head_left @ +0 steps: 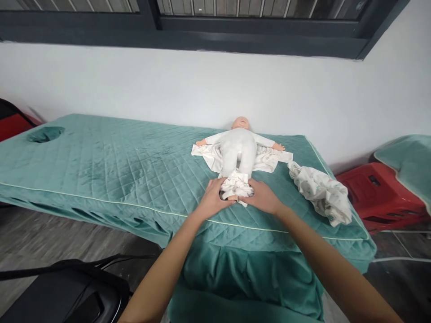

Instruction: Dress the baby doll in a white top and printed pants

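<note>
- Green quilted fabric bed [128, 166]: we mark it as the support for everything handled.
- White-clothed, soft-bodied doll [239, 146] on its back on the bed, feet toward the near edge; we judge this keeps its legs in easy reach.
- Bunched white printed cloth garment [235, 181] at the doll's feet, probably gathered short so little fabric gets in the way.
- Left hand [214, 195] and right hand [264, 196]: fingers curled, holding opposite sides of that bunch, we think to spread it evenly.
- Spread white printed cloth garment [211, 158] under the doll, reaching out both sides, likely laid flat to match the outstretched arms.
- Crumpled white patterned cloth [321, 195] at right, apart from the doll; we'd guess out of the way.
</note>
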Tool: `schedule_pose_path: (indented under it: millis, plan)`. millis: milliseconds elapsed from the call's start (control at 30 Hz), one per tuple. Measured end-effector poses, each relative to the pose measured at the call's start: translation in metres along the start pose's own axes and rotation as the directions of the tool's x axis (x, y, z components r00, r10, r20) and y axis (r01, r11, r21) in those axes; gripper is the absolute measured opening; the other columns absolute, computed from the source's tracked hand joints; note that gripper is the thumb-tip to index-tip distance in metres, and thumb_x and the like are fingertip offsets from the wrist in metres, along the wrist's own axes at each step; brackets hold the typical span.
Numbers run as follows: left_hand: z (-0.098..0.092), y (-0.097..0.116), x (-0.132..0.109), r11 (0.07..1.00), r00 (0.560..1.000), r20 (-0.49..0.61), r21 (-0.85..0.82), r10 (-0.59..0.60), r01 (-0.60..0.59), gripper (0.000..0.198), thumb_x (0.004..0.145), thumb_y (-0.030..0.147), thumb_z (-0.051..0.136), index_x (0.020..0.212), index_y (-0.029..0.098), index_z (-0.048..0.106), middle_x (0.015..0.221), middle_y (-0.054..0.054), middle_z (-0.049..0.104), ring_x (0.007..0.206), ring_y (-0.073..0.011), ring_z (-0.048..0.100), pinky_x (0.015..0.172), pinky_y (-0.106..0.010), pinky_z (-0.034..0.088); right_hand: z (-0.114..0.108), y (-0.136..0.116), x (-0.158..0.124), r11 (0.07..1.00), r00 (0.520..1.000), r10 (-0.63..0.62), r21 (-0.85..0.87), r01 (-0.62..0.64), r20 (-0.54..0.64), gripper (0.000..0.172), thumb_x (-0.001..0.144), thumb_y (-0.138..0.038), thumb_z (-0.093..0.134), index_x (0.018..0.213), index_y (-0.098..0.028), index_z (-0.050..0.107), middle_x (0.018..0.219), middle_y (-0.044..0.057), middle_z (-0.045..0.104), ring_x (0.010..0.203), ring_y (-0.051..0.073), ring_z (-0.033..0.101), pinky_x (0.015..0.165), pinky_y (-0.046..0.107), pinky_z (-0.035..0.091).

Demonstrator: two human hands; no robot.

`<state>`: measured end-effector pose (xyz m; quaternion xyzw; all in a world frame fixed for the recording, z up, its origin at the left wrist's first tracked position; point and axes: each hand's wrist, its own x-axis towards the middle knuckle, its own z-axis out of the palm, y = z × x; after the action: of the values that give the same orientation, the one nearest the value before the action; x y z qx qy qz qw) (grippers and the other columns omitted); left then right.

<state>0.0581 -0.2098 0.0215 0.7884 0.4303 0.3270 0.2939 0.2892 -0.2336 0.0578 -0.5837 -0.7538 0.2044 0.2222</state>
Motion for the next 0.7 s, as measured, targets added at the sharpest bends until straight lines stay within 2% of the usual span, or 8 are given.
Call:
schedule_pose_path:
  millis: [133, 267, 400, 500, 600, 633, 667, 700]
  plan:
    - [-0.007, 0.012, -0.009, 0.998, 0.999, 0.007, -0.033, -0.051, 0.051, 0.055, 0.078, 0.033, 0.078, 0.129, 0.022, 0.059, 0.126, -0.010, 0.066, 0.118, -0.0289, 0.060, 0.105, -0.047, 0.047, -0.011, -0.007, -0.015, 0.986, 0.991, 0.094, 0.130, -0.106, 0.091, 0.031, 0.080, -0.046, 0.073, 0.096, -0.023, 0.062, 0.085, 0.001, 0.071, 0.074, 0.021, 0.063, 0.063, 0.029, 0.043]
    - [-0.021, 0.032, -0.019, 0.975, 0.991, 0.075, -0.183, -0.112, 0.124, 0.047, 0.074, 0.018, 0.073, 0.119, 0.023, 0.063, 0.124, -0.006, 0.069, 0.112, -0.0262, 0.065, 0.100, -0.042, 0.051, -0.027, -0.011, -0.028, 0.934, 0.977, 0.019, 0.344, -0.093, 0.213, 0.029, 0.082, -0.039, 0.071, 0.106, -0.022, 0.067, 0.096, 0.002, 0.073, 0.081, 0.021, 0.064, 0.066, 0.029, 0.047]
    - [-0.047, 0.055, -0.021, 0.903, 0.965, 0.234, -0.377, -0.120, 0.204, 0.043, 0.073, 0.017, 0.070, 0.115, 0.023, 0.066, 0.121, -0.004, 0.070, 0.107, -0.0242, 0.067, 0.094, -0.036, 0.054, -0.057, -0.021, -0.026, 0.856, 0.914, -0.107, 0.503, -0.116, 0.392, 0.032, 0.082, -0.048, 0.073, 0.099, -0.021, 0.070, 0.090, 0.001, 0.070, 0.073, 0.018, 0.061, 0.060, 0.027, 0.046]
    - [-0.085, 0.070, -0.010, 0.846, 0.930, 0.364, -0.479, -0.051, 0.233, 0.046, 0.074, 0.021, 0.071, 0.120, 0.025, 0.066, 0.119, -0.005, 0.071, 0.106, -0.0243, 0.069, 0.090, -0.035, 0.056, -0.090, -0.039, -0.014, 0.820, 0.896, -0.184, 0.565, -0.086, 0.404, 0.042, 0.081, -0.061, 0.070, 0.089, -0.019, 0.069, 0.081, 0.002, 0.067, 0.068, 0.016, 0.058, 0.057, 0.027, 0.045]
    - [-0.143, 0.086, 0.014, 0.910, 0.829, 0.557, -0.372, 0.061, 0.183, 0.057, 0.068, 0.030, 0.081, 0.123, 0.026, 0.069, 0.109, -0.008, 0.074, 0.102, -0.0285, 0.071, 0.084, -0.038, 0.058, -0.124, -0.063, 0.003, 0.827, 0.926, -0.189, 0.561, -0.029, 0.326, 0.064, 0.081, -0.080, 0.053, 0.085, -0.019, 0.070, 0.072, 0.003, 0.065, 0.061, 0.015, 0.055, 0.053, 0.027, 0.043]
    - [-0.163, 0.092, 0.024, 0.942, 0.835, 0.546, -0.311, 0.067, 0.128, 0.056, 0.061, 0.032, 0.085, 0.115, 0.025, 0.073, 0.103, -0.008, 0.075, 0.102, -0.0305, 0.070, 0.084, -0.038, 0.058, -0.133, -0.071, 0.009, 0.848, 0.930, -0.180, 0.529, -0.018, 0.321, 0.069, 0.083, -0.083, 0.046, 0.085, -0.019, 0.071, 0.070, 0.003, 0.065, 0.059, 0.015, 0.054, 0.052, 0.028, 0.043]
    - [-0.182, 0.098, 0.033, 0.963, 0.872, 0.487, -0.258, 0.057, 0.081, 0.051, 0.058, 0.034, 0.087, 0.106, 0.024, 0.076, 0.098, -0.008, 0.074, 0.104, -0.0322, 0.070, 0.083, -0.039, 0.058, -0.140, -0.076, 0.015, 0.878, 0.933, -0.170, 0.479, -0.003, 0.317, 0.071, 0.085, -0.082, 0.043, 0.085, -0.018, 0.073, 0.067, 0.003, 0.064, 0.058, 0.015, 0.054, 0.051, 0.027, 0.043]
    - [-0.199, 0.105, 0.042, 0.977, 0.905, 0.424, -0.206, 0.040, 0.053, 0.047, 0.058, 0.035, 0.087, 0.102, 0.024, 0.076, 0.096, -0.007, 0.074, 0.107, -0.0336, 0.069, 0.084, -0.039, 0.058, -0.145, -0.080, 0.022, 0.910, 0.958, -0.149, 0.413, 0.036, 0.245, 0.069, 0.086, -0.080, 0.045, 0.083, -0.018, 0.074, 0.066, 0.003, 0.064, 0.058, 0.014, 0.055, 0.052, 0.027, 0.044]
